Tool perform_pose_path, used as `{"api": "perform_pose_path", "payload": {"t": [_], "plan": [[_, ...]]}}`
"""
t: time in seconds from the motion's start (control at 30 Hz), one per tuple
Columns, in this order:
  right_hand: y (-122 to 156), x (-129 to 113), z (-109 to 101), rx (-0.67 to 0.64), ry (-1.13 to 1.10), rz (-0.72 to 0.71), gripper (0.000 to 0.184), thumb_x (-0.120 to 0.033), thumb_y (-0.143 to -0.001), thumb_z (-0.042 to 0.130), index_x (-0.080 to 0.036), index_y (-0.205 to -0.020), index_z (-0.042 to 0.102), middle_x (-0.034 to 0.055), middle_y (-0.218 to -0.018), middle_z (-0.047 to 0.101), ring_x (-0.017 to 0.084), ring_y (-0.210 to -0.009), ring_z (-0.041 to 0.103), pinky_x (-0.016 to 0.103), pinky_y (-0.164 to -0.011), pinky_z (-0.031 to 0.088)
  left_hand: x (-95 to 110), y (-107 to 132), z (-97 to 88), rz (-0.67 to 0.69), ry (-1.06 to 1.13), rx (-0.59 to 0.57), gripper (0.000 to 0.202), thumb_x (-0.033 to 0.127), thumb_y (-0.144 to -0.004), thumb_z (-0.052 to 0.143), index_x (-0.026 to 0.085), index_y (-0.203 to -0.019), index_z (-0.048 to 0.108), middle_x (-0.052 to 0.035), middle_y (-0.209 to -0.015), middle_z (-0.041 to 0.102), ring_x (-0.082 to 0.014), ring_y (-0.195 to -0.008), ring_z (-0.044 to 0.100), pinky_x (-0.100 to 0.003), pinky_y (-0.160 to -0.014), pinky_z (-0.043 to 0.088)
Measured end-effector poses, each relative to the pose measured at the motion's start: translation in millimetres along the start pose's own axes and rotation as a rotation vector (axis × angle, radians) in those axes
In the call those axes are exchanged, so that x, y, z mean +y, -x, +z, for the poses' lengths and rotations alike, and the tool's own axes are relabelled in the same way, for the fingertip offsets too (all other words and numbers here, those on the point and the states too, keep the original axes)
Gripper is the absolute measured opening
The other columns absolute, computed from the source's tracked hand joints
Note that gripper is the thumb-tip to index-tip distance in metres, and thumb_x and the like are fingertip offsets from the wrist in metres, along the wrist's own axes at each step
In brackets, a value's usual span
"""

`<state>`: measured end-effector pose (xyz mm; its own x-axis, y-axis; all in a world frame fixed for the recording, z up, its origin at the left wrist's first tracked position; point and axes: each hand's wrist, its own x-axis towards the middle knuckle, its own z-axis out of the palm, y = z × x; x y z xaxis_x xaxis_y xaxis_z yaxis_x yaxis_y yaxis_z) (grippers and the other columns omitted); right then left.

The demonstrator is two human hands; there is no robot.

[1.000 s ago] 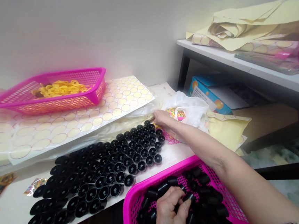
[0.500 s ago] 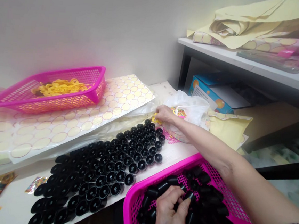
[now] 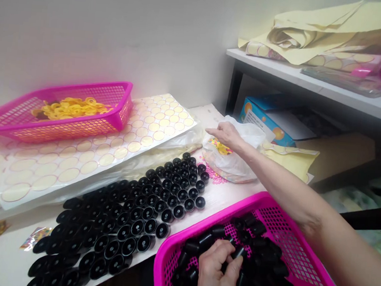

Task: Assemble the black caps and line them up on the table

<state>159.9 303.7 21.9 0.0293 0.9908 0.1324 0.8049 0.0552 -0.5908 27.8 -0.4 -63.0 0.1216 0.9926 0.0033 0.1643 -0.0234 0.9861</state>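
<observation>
My right hand (image 3: 227,134) is over the mouth of a white plastic bag (image 3: 245,165) of small colourful beads, index finger stretched out. Yellow pieces (image 3: 223,149) show on the beads just below it. My left hand (image 3: 218,270) rests in a pink basket (image 3: 166,252) of loose black plastic cups (image 3: 252,273), its fingers curled and its thumb against one black cup (image 3: 239,251). Left of the basket, rows of black cups (image 3: 135,227) stand mouth up on the white table (image 3: 157,258). Small pink beads (image 3: 214,177) lie scattered beside the bag.
A second pink basket (image 3: 119,121) with yellow rings (image 3: 75,108) sits on sheets of round stickers (image 3: 148,128) along the wall. At right, a shelf (image 3: 318,85) holds paper and packs, with a blue box (image 3: 269,121) beneath. Shiny packets (image 3: 37,237) lie front left.
My right hand has moved from the far end of the cup rows, where yellow pieces were at its fingertips, up and right over the bag. My left hand has stayed in the basket.
</observation>
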Motion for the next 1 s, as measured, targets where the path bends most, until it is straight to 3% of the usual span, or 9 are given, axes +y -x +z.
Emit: {"api": "perform_pose_path", "payload": {"t": [0.1, 0.23, 0.33, 0.57, 0.7, 0.87, 1.0], "plan": [[5.4, -14.6, 29.9, 0.008, -0.163, -0.084, 0.051, -0.059, -0.085, 0.038, -0.015, -0.067, 0.057, 0.0006, -0.063, 0.053, 0.013, -0.063, 0.048, 0.024, -0.057, 0.034, 3.1, -1.0, -3.0, -0.001, -0.024, -0.054, 0.008, 0.014, -0.077, 0.059, 0.017, -0.079, 0.066, -0.0026, -0.074, 0.060, -0.0117, -0.066, 0.053, -0.022, -0.064, 0.042], [13.2, -25.7, 67.3, -0.034, -0.180, -0.127, 0.042, -0.053, -0.086, 0.043, -0.016, -0.071, 0.056, -0.0009, -0.066, 0.053, 0.012, -0.064, 0.046, 0.023, -0.058, 0.033, 4.8, -1.0, -2.6, -0.023, -0.029, -0.019, 0.007, 0.012, -0.075, 0.060, 0.016, -0.076, 0.066, -0.0025, -0.073, 0.059, -0.0115, -0.064, 0.053, -0.022, -0.063, 0.042], [17.5, -22.2, 82.4, -0.067, -0.180, -0.127, 0.038, -0.049, -0.085, 0.046, -0.016, -0.070, 0.056, -0.0004, -0.065, 0.054, 0.012, -0.063, 0.046, 0.023, -0.057, 0.032, 3.7, -0.7, -0.1, -0.026, -0.010, 0.006, 0.008, 0.011, -0.073, 0.060, 0.016, -0.074, 0.065, -0.0019, -0.072, 0.058, -0.0111, -0.063, 0.052, -0.022, -0.062, 0.041], [13.7, -13.1, 83.1, -0.210, -0.172, -0.184, 0.029, -0.035, -0.083, 0.050, -0.013, -0.070, 0.064, 0.0001, -0.064, 0.060, 0.011, -0.060, 0.050, 0.021, -0.056, 0.035, 2.1, -0.9, 2.1, 0.002, 0.006, 0.018, 0.009, 0.009, -0.072, 0.060, 0.016, -0.074, 0.066, -0.0021, -0.073, 0.060, -0.0106, -0.062, 0.052, -0.022, -0.062, 0.042], [11.6, -12.0, 77.5, -0.282, -0.136, -0.233, 0.012, -0.017, -0.069, 0.057, -0.012, -0.073, 0.068, 0.0013, -0.067, 0.064, 0.014, -0.064, 0.054, 0.022, -0.059, 0.037, 1.4, -0.5, 1.5, 0.004, 0.007, 0.011, 0.009, 0.009, -0.072, 0.060, 0.016, -0.074, 0.066, -0.0022, -0.072, 0.060, -0.0110, -0.063, 0.053, -0.022, -0.063, 0.042], [18.4, -10.0, 73.9, -0.307, -0.115, -0.330, 0.030, -0.007, -0.061, 0.054, -0.014, -0.086, 0.070, 0.0045, -0.090, 0.069, 0.019, -0.086, 0.058, 0.022, -0.070, 0.039, -0.2, 0.3, 2.1, 0.010, 0.008, 0.005, 0.008, 0.009, -0.072, 0.061, 0.015, -0.074, 0.066, -0.0017, -0.070, 0.058, -0.0108, -0.062, 0.053, -0.021, -0.063, 0.042], [21.9, -9.8, 73.1, -0.337, -0.124, -0.361, 0.032, -0.006, -0.062, 0.050, -0.015, -0.087, 0.069, 0.0034, -0.089, 0.069, 0.019, -0.087, 0.058, 0.022, -0.071, 0.039, 2.5, -0.9, 1.3, 0.028, -0.019, 0.030, 0.009, 0.008, -0.071, 0.061, 0.015, -0.072, 0.066, -0.0016, -0.069, 0.058, -0.0102, -0.060, 0.053, -0.020, -0.059, 0.043]]}}
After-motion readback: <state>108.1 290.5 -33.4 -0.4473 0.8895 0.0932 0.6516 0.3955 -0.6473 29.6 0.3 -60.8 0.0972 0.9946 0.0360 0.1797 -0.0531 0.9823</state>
